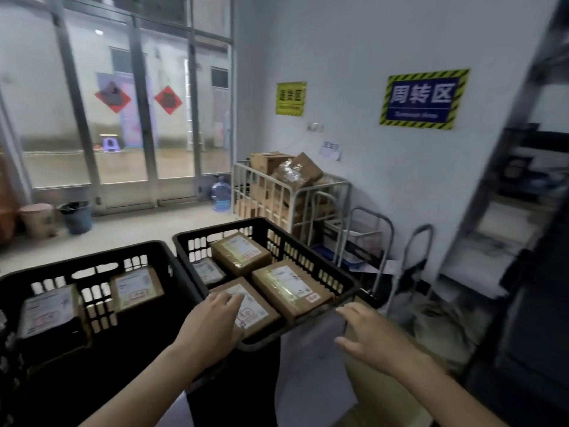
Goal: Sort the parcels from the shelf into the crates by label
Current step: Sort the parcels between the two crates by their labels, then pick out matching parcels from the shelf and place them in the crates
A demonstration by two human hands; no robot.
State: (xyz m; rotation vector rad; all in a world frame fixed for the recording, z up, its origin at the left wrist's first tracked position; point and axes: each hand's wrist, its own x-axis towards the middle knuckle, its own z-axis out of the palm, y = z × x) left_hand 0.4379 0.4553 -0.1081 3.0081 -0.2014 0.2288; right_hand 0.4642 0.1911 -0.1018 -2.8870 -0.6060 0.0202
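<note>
Two black plastic crates stand side by side below me. The right crate (308, 251) holds several brown cardboard parcels with white labels. My left hand (209, 326) rests with relaxed fingers on the nearest parcel (257, 314) at that crate's front edge. My right hand (368, 337) hovers open just right of the crate's front right corner and holds nothing. The left crate (101, 257) holds two labelled parcels, one at its left (49, 312) and one leaning at the back (137, 286). The metal shelf (520, 192) rises blurred at the far right.
A white wire cart (292, 192) full of cardboard boxes stands by the wall behind the crates. Two hand trolleys (400, 263) lean beside it. A water bottle (221, 194), a dark bin (76, 217) and a pink bin (38, 220) stand by the glass doors.
</note>
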